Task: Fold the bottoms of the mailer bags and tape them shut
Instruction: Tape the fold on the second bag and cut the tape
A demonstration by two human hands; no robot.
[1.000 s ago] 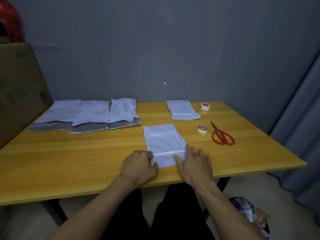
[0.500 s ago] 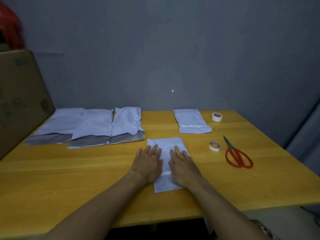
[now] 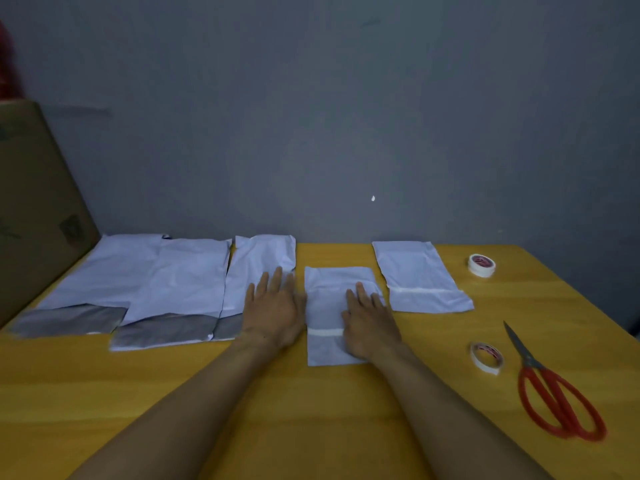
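A folded white mailer bag (image 3: 329, 299) with a tape strip across its fold lies flat at the table's middle. My right hand (image 3: 369, 318) lies flat on its right half, fingers straight. My left hand (image 3: 273, 306) rests flat just left of it, over the edge of an unfolded bag (image 3: 258, 271). A second folded, taped bag (image 3: 420, 277) lies to the right. Two more unfolded bags (image 3: 180, 282) with grey bottom flaps lie at the left. Two tape rolls, the near one (image 3: 486, 356) and the far one (image 3: 482, 265), sit at the right.
Red-handled scissors (image 3: 554, 403) lie near the table's right edge. A cardboard box (image 3: 31, 209) stands at the far left against the grey wall. The yellow wooden table (image 3: 173, 393) has bare surface in front of the bags.
The taped bag has slid away from the front edge toward the other bags under both hands. My left hand has shifted off it to the left, onto the neighbouring bag.
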